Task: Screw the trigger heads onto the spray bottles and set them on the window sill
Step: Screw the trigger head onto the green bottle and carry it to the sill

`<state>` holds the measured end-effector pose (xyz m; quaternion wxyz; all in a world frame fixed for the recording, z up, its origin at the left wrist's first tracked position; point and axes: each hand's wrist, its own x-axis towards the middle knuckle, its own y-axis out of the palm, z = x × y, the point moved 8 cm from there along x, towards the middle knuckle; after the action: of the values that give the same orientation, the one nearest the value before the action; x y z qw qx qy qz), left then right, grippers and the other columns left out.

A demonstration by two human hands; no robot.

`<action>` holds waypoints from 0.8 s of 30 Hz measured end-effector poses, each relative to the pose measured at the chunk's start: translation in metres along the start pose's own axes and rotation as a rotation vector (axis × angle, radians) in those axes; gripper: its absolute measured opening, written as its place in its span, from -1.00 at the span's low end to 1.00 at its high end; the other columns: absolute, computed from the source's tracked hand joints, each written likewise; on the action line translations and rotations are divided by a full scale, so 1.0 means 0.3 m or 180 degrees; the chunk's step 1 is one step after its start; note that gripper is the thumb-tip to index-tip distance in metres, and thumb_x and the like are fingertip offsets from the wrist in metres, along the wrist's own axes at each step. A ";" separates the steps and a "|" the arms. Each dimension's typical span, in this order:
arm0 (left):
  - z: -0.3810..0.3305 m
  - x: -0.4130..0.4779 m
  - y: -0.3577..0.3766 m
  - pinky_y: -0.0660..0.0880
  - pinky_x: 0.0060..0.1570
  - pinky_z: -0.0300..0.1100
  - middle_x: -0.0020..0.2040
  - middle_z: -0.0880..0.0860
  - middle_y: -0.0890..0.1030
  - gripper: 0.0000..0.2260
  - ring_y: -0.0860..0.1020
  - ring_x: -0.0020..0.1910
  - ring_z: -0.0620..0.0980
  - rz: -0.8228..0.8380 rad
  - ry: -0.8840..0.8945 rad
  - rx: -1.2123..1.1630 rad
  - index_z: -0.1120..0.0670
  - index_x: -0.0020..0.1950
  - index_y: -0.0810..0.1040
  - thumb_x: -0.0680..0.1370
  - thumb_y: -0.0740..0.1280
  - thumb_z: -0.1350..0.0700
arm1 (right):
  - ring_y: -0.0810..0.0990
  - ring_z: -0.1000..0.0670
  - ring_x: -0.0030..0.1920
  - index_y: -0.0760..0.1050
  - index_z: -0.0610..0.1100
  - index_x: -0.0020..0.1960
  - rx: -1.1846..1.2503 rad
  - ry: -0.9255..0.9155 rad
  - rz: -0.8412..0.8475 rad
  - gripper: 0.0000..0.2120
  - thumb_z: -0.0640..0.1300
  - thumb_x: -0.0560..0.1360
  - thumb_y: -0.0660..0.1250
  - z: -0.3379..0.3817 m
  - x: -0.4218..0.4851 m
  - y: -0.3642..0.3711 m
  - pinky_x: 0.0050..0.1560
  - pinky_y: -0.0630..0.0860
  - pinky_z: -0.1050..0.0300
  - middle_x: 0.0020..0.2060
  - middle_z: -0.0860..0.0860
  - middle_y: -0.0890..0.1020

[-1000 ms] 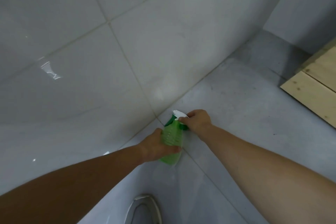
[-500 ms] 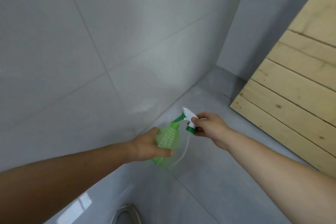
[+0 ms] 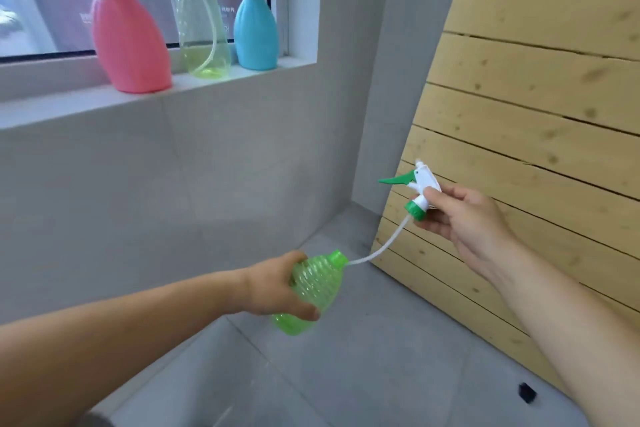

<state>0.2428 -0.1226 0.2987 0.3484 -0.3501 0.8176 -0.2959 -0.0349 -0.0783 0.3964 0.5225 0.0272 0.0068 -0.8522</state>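
Note:
My left hand [image 3: 273,288] grips a ribbed green spray bottle [image 3: 313,291], tilted with its open neck pointing right. My right hand [image 3: 464,222] holds a white trigger head [image 3: 420,192] with a green lever and green collar, up and to the right of the bottle. The head's white dip tube [image 3: 381,246] curves down, its end at the bottle's neck. On the window sill [image 3: 86,104] at upper left stand three bottles with heads on: a pink bottle [image 3: 130,42], a clear yellow-green bottle [image 3: 202,28] and a blue bottle [image 3: 255,33].
A pale wooden plank panel [image 3: 540,107] leans at the right. Grey tiled wall [image 3: 173,191] runs below the sill, grey tiled floor [image 3: 363,357] beneath my hands. A small black object [image 3: 526,392] lies on the floor near the panel's base.
Both hands have risen from the floor with the bottle. The trigger head has moved away from the bottle's neck, up and right, drawing out its tube. The view has lifted and now shows the sill.

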 end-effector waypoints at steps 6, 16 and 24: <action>-0.043 -0.053 0.021 0.63 0.08 -0.17 0.12 -0.05 0.63 -0.26 0.65 0.07 -0.08 -0.0084 0.0160 -0.0453 -0.04 0.45 0.37 0.35 0.62 -0.01 | 0.67 -0.18 0.01 0.56 -0.19 0.09 0.0719 -0.0139 -0.0386 -0.88 -0.23 0.57 0.31 0.115 -0.096 -0.149 0.05 0.60 -0.01 0.03 -0.20 0.69; -0.085 -0.071 0.017 0.61 0.15 -0.14 0.14 -0.05 0.63 -0.29 0.64 0.13 -0.06 -0.0158 0.0503 -0.0401 -0.09 0.38 0.42 0.30 0.66 0.00 | 0.66 -0.13 -0.06 0.61 -0.20 0.04 0.0443 -0.0036 -0.0003 -0.88 -0.23 0.58 0.30 0.071 -0.115 -0.074 0.06 0.61 -0.03 -0.05 -0.17 0.69; -0.149 -0.070 0.042 0.65 0.18 -0.02 0.15 0.02 0.70 -0.34 0.69 0.14 -0.01 0.0081 0.0757 -0.1150 -0.13 0.30 0.50 0.25 0.67 -0.01 | 0.71 -0.09 -0.10 0.52 -0.28 0.07 -0.0097 0.0186 0.0715 -0.89 -0.30 0.58 0.26 -0.005 -0.138 0.094 0.05 0.64 -0.06 -0.02 -0.22 0.71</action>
<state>0.2140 -0.0883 0.3232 0.1849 -0.3592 0.8970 -0.1794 0.0089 -0.0543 0.3975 0.6147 0.0446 0.0319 -0.7869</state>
